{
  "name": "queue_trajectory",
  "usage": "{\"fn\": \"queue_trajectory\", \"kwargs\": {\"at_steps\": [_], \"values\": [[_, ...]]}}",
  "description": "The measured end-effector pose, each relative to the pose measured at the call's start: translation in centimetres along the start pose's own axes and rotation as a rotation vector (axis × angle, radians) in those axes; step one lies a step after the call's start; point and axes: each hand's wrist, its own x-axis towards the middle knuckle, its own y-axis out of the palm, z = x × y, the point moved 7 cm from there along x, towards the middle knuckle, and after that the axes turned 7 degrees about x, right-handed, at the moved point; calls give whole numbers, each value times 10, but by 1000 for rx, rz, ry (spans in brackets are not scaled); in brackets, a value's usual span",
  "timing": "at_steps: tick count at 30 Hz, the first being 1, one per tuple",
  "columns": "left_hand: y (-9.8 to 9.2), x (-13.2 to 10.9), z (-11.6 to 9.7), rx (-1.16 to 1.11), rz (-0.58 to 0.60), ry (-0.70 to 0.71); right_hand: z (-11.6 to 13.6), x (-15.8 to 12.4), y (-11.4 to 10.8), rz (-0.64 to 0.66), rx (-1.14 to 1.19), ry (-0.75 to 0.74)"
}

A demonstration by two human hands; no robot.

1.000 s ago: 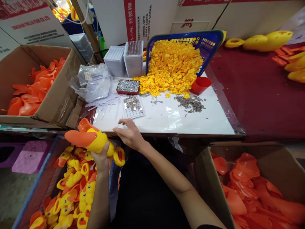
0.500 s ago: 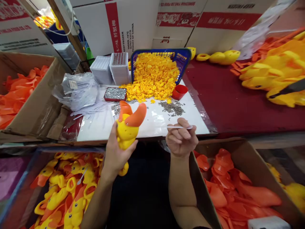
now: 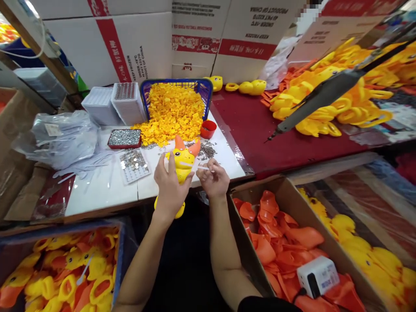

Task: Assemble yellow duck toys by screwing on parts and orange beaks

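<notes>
My left hand [image 3: 169, 186] is wrapped round a yellow toy duck [image 3: 182, 164] with an orange open beak, held upright over the front edge of the white table [image 3: 107, 195]. My right hand [image 3: 212, 177] is pinched on a thin white stick [image 3: 203, 167], its end touching the duck's side. A tray of small metal pieces [image 3: 133, 164] lies just left of the duck, and loose screws [image 3: 206, 151] lie behind it.
A blue basket [image 3: 198, 89] spills yellow parts onto the table. A red tin of screws [image 3: 124, 138], a red cup [image 3: 208, 128], white tray stacks [image 3: 113, 103] and a plastic bag [image 3: 61, 138] sit there. Boxes of orange beaks [image 3: 276, 234] and ducks [image 3: 65, 273] flank me. An electric screwdriver [image 3: 325, 95] hangs at right.
My left hand lifted the duck from the box at lower left and turned it upright. My right hand picked up the white stick and brought it to the duck. The view swung right.
</notes>
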Motion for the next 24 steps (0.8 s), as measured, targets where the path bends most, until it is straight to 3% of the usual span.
{"fn": "queue_trajectory", "kwargs": {"at_steps": [2, 4, 10, 16, 20, 24], "values": [[-12, -4, -9, -64, 9, 140, -2, 2, -4, -16, -8, -4], [-21, -7, -14, -161, 55, 187, -4, 2, -5, 3, -13, -14], [-28, -13, 0, -537, 164, -141, -2, -4, 9, 179, -55, -34], [-13, -25, -2, -790, 539, -287, 10, -9, 11, 157, -154, -98], [-14, -25, 4, -789, 504, -342, 15, -16, 11, 193, -216, -190], [-22, -14, 9, -745, 313, -310, 8, -20, 15, 252, -257, -156]]}}
